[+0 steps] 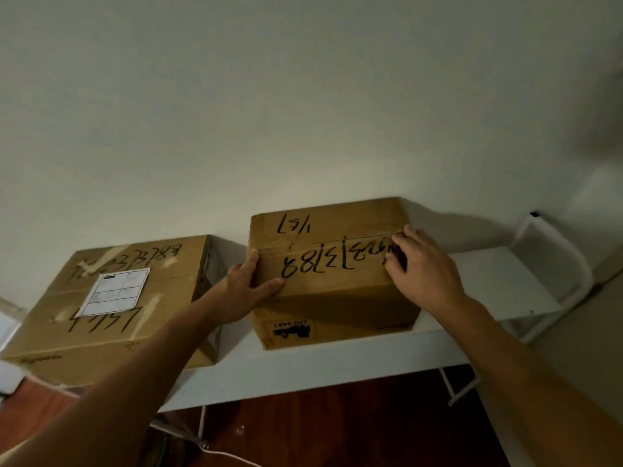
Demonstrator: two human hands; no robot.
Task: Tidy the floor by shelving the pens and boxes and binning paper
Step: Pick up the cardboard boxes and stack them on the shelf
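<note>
A brown cardboard box [330,261] with black handwritten numbers stands on the white shelf [337,362], against the wall. My left hand [247,284] grips its left front corner, thumb on top. My right hand [424,264] lies on the right part of its top, fingers curled over the tape seam. A larger cardboard box [111,308] with a white label sits on the same shelf to the left, close beside the first box. No pens or paper are in view.
The white shelf continues to the right with a bare stretch [499,281] and a white metal end frame [553,264]. A pale wall rises behind. Dark wooden floor [337,426] and a white cable [229,456] lie below the shelf.
</note>
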